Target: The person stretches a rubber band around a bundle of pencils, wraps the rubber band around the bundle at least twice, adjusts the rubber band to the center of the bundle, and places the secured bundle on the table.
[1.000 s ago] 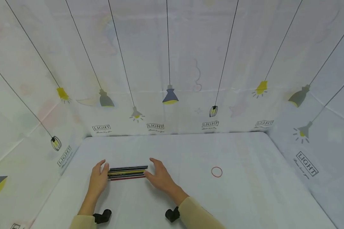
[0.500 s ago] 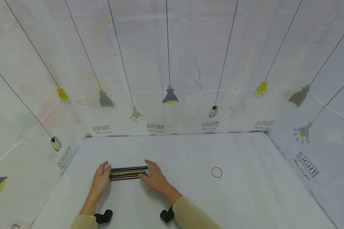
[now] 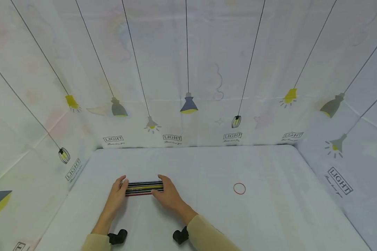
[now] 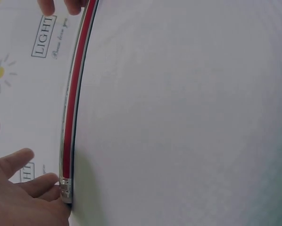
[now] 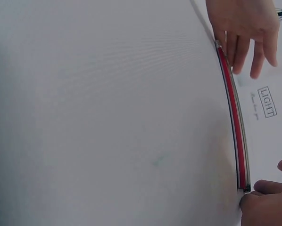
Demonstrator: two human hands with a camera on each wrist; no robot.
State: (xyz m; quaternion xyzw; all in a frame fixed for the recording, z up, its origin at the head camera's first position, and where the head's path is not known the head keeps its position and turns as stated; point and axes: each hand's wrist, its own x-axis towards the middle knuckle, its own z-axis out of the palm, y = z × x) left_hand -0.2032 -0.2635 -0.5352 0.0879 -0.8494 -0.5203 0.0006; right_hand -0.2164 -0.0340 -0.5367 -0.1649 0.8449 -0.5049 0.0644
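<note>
Several pencils [image 3: 142, 188], dark, yellow and red, lie side by side as a flat row on the white table. My left hand [image 3: 117, 192] touches their left ends. At the right ends is my right hand [image 3: 169, 196], its thumb near the front edge of the row. A red pencil [image 4: 74, 103] is nearest in the left wrist view; its metal eraser end meets the left fingers, which are mostly straight. In the right wrist view, the right fingers [image 5: 270, 188] bear against the other end. A thin red ring like a rubber band [image 3: 234, 188] lies apart, to the right.
The white table [image 3: 286, 216] has its far edge against a cloth backdrop [image 3: 204, 125] printed with hanging lamps. Similar cloth walls stand at the left and right. A black wrist camera [image 3: 117, 237] is strapped on each wrist, by the beige sleeves [image 3: 212, 235].
My left hand has moved right, pressing in the pencils' left ends. My right hand has come left against their right ends. The row looks shorter and more even; the red ring stays put.
</note>
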